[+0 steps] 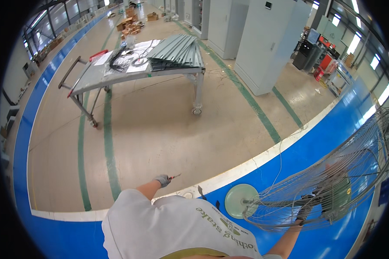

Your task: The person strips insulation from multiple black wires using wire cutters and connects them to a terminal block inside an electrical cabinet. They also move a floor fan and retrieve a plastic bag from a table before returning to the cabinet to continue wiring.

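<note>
My left hand, in a grey glove, is closed around a small hand tool with a red-and-black handle and a thin dark tip; its exact kind is too small to make out. On the right a large pedestal fan has a round pale green base, a dark pole and a wide wire cage. My right hand, also gloved, grips the fan near the top of the pole by the green motor housing. Cage wires partly cover its fingers.
Ahead stands a wheeled metal cart bearing stacked grey metal strips, black cables and papers. Tall grey cabinets line the right. Cardboard boxes lie far back. A thin cable trails across the floor beside the fan.
</note>
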Demonstrator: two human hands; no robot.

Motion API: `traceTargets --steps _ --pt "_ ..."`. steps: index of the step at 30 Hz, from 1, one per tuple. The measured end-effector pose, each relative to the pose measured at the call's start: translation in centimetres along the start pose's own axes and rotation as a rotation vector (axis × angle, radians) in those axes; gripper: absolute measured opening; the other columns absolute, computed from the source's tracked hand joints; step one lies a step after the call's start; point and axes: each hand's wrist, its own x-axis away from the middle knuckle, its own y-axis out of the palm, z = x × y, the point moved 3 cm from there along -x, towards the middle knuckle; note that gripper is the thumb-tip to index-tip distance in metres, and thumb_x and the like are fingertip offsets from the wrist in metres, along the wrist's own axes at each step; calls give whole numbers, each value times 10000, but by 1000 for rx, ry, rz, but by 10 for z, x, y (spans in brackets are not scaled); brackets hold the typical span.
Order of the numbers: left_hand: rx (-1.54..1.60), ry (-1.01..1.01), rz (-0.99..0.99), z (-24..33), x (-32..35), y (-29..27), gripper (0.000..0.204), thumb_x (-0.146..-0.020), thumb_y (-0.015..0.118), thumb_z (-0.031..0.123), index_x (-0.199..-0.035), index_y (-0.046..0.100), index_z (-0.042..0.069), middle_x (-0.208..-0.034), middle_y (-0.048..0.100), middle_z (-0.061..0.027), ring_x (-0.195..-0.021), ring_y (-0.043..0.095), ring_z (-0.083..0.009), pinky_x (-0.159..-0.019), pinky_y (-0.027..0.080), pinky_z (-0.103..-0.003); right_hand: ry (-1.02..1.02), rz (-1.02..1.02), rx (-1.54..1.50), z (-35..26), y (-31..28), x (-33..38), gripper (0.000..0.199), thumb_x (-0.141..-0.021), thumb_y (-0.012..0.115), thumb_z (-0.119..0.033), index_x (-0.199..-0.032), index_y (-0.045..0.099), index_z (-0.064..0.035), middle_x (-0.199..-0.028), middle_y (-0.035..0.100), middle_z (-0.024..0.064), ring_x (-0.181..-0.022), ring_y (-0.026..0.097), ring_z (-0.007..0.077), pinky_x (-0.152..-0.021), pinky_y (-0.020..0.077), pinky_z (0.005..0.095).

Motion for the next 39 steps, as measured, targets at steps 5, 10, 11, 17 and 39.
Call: traceTargets --steps 5,10,11,17,39 --pt "105 4 121 34 15 15 459 -857 490 481 -1023 652 85 -1023 643 -200 -957 615 -353 -798 481 -434 -30 -146 9 14 -1 -14 626 -870 624 -125 -1394 294 -31 -1336 443 88 -1166 463 198 -994 385 390" --pt "81 22 165 60 50 29 459 -842 528 459 -1021 633 50 -959 649 -214 -914 615 -362 -783 473 -444 -59 -370 -103 -10 28 -8 610 -833 664 -118 -1345 349 -12 -1159 481 68 -1024 493 175 -900 411 351" --pt "99 -12 162 59 57 38 453 -845 532 460 -1016 636 54 -960 648 -211 -921 613 -365 -789 475 -443 -15 -394 -242 -54 53 3 599 -788 709 -94 -1297 404 -8 -988 512 50 -871 529 155 -786 459 314" --pt "158 -43 143 56 57 47 408 -850 559 425 -992 643 52 -874 647 -202 -812 614 -351 -714 464 -440 -106 -437 -226 -56 78 -4 370 -784 742 -159 -1042 500 -49 -721 525 41 -584 541 143 -546 492 322" --pt "338 -150 116 3 -190 -213 312 -850 575 330 -970 622 46 -879 649 -198 -831 616 -352 -736 468 -433 122 -283 -76 -138 331 -73 200 -816 700 -74 -888 514 -87 -774 557 36 -641 542 153 -579 482 349"
